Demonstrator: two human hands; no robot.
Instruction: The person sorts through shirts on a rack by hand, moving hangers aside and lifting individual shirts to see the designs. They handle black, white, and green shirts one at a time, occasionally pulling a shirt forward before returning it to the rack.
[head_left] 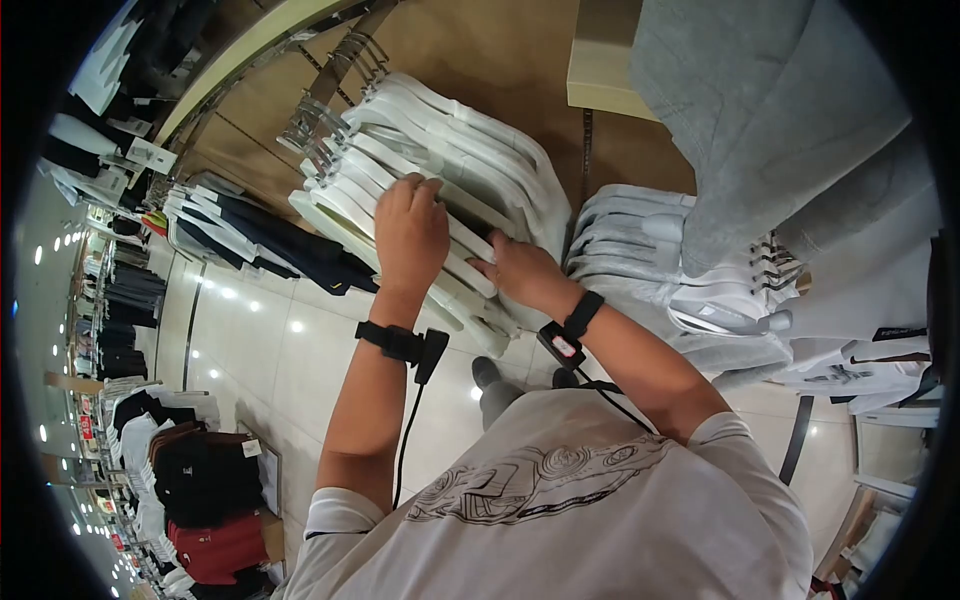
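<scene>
Left hand [410, 235] lay flat on the hung white shirts [450, 190], fingers loosely bent, right hand [520, 268] tucked between them, parting the row.

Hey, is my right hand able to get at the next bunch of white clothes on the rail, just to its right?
Probably yes. The right hand rests on the white hanging garments, and the neighbouring white bunch hangs right alongside with nothing between them.

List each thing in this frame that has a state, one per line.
left hand: flat on the white hangers, fingers spread
right hand: fingers pushed between hangers
white hangers: hanging, packed together
grey garment: hanging
dark shirts: hanging in a row
</scene>
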